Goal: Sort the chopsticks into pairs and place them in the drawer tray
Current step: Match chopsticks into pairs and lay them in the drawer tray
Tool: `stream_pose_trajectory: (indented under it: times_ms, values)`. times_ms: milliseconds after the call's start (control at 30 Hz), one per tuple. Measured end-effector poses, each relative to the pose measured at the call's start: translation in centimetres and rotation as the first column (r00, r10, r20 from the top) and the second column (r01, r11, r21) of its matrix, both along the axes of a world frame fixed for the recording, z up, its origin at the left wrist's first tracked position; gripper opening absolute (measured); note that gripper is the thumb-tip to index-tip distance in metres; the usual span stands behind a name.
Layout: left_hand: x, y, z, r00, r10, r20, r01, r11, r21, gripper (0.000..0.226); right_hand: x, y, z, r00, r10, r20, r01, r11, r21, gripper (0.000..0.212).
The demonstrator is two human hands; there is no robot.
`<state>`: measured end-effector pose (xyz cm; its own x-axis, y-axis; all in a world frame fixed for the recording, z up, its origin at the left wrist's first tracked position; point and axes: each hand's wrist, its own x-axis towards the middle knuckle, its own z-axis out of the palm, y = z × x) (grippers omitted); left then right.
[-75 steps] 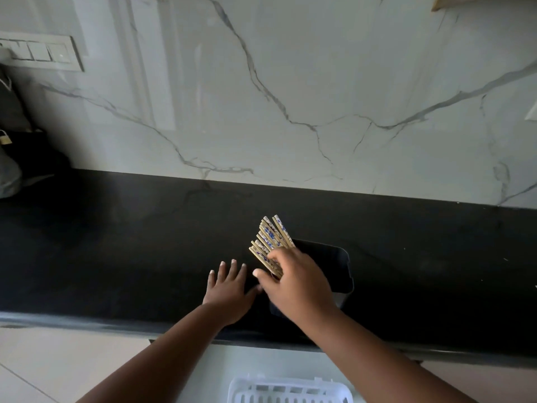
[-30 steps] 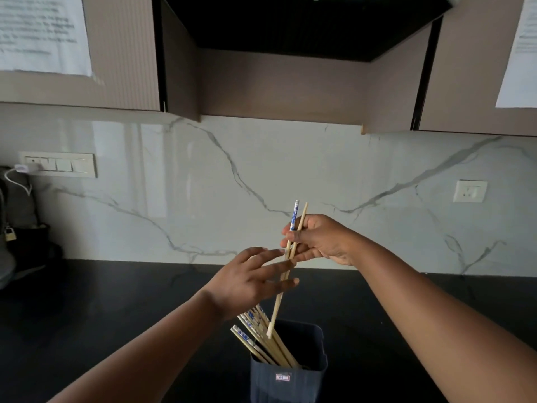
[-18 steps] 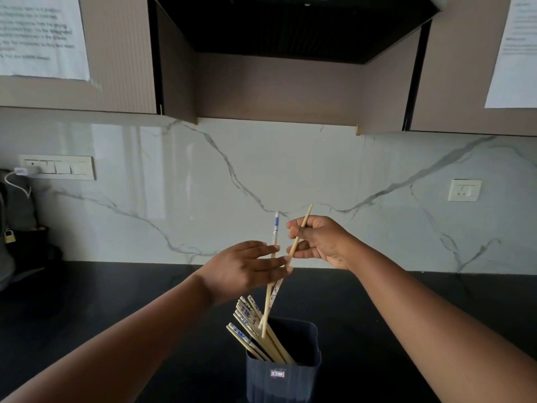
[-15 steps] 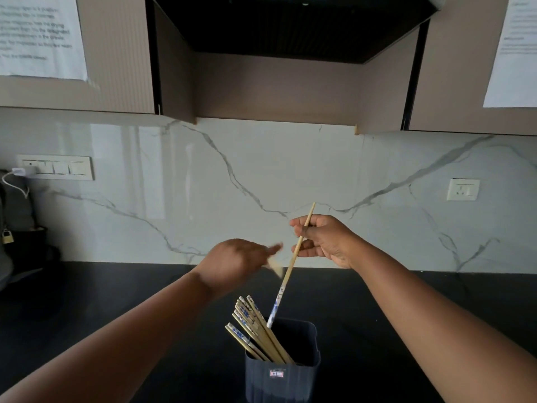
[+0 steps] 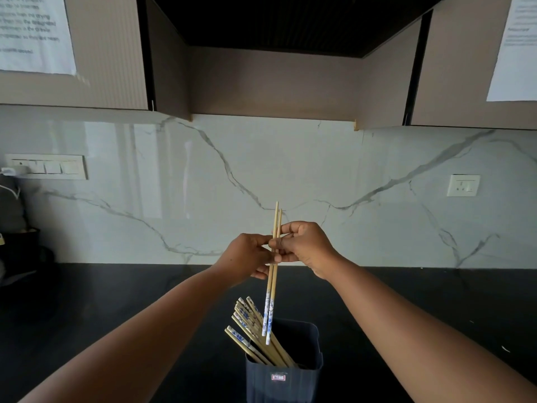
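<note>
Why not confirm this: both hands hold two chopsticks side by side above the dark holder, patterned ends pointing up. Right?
Not quite. The head view shows the two chopsticks with patterned ends pointing down; the rest holds: left hand, right hand, dark holder.

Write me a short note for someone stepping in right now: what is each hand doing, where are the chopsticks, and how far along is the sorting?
Left hand: fingers pinch the held pair from the left.
Right hand: grip closed round the same pair, which stands near upright, side by side, blue patterned ends down, above the holder.
Dark holder: on the black counter, with the remaining chopsticks leaning to its left side.
Done: one pair matched and lifted out.
Left: put this pair in the drawer tray, which is not in view, then pair up the rest the same way.
</note>
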<state>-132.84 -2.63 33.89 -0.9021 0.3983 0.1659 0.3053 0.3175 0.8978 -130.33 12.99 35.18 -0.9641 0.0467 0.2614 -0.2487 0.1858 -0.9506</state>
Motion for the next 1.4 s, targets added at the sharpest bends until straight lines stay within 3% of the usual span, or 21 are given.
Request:
stream_pose_trajectory:
  times_ms: [133, 300, 733, 833, 967, 1100, 1400]
  values:
    - [-0.5, -0.3, -0.9, 0.999, -0.024, 0.023, 0.023, 0.999, 0.031, 0.034, -0.6, -0.2, -0.4, 1.0, -0.012, 0.019, 0.013, 1.0, -0.026, 0.026]
    - [-0.9, -0.5, -2.1, 0.999, -0.032, 0.039, 0.029, 0.998, 0.059, 0.034, -1.3, -0.4, -0.9, 0.999, -0.016, 0.028, 0.017, 0.999, -0.028, 0.017]
    - [-2.1, -0.9, -2.8, 0.999, -0.028, 0.033, 0.026, 0.998, 0.064, 0.003, -1.7, -0.9, -1.5, 0.997, 0.031, 0.077, -0.026, 0.998, -0.059, 0.014]
    - [-2.0, -0.9, -2.8, 0.999, -0.03, 0.023, 0.027, 0.994, 0.11, 0.004, -1.6, -1.0, -1.6, 0.999, 0.022, 0.048, -0.018, 0.997, -0.072, 0.013]
    - [-2.2, -1.3, -2.2, 1.0, 0.021, 0.017, -0.024, 0.973, 0.231, 0.009, -1.3, -0.7, -2.6, 0.996, -0.022, 0.09, 0.026, 0.999, -0.04, 0.031]
    - [-2.5, -2.1, -1.9, 0.995, 0.054, 0.08, -0.079, 0.933, 0.35, 0.009, -0.5, -0.2, -4.6, 0.967, 0.101, 0.236, -0.088, 0.994, -0.067, 0.008]
    - [-2.2, -1.5, -2.7, 0.987, 0.036, 0.155, -0.093, 0.922, 0.377, 0.012, 0.0, -1.3, -6.2, 0.971, 0.091, 0.222, -0.079, 0.995, -0.063, 0.009]
